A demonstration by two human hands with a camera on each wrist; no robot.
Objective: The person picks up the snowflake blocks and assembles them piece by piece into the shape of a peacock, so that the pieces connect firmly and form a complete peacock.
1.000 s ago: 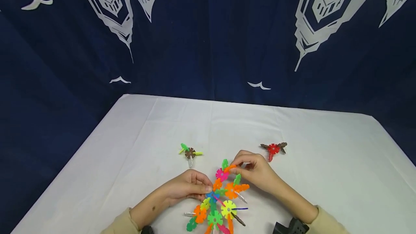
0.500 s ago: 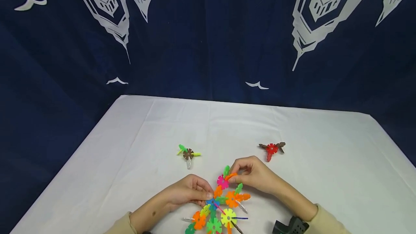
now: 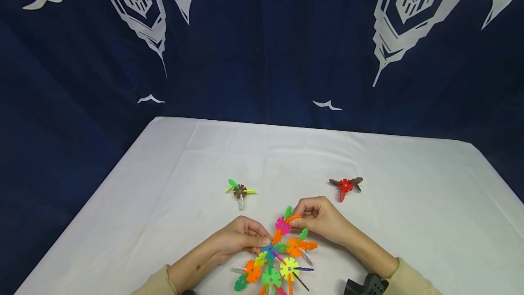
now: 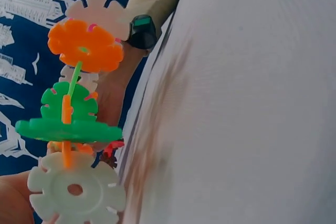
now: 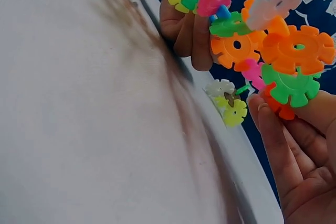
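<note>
A colourful assembly of slotted, flower-shaped plastic discs (image 3: 294,246) is held up over the near part of the table. My left hand (image 3: 242,237) pinches it between thumb and fingers beside a blue disc (image 3: 269,251). At the far end of the assembly is a pink disc (image 3: 283,226). My right hand (image 3: 323,218) pinches an orange disc (image 3: 294,218) joined there. In the right wrist view, thumb and fingers of the right hand (image 5: 307,166) meet at an orange disc (image 5: 281,103) beneath a green one. Discs in the foreground largely hide my left hand in the left wrist view.
On the white-covered table (image 3: 196,154), a small brown-centred disc cluster (image 3: 240,191) lies beyond my left hand. A red-and-brown cluster (image 3: 345,185) sits beyond the right. A dark blue curtain (image 3: 262,49) with white prints hangs behind the table.
Both hands and the assembly have shifted slightly toward me. The grips look the same, and the two clusters on the table stay in place.
</note>
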